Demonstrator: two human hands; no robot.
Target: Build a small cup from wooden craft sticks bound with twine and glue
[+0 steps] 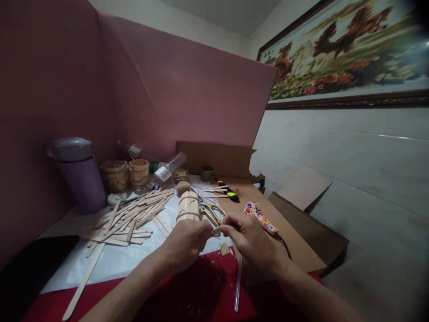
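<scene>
Wooden stick piece (217, 230) was pinched between left hand (186, 243) and right hand (250, 239), just before a string-bound stick barrel (188, 206); two rear cups (139, 173) looked finished, with many loose sticks (134, 217) unused.

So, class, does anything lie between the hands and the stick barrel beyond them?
Both hands pinch a stick piece. Nothing visible blocks the left hand; the stick barrel stands just beyond it. The gold scissors lie between the right hand and the barrel.
</scene>
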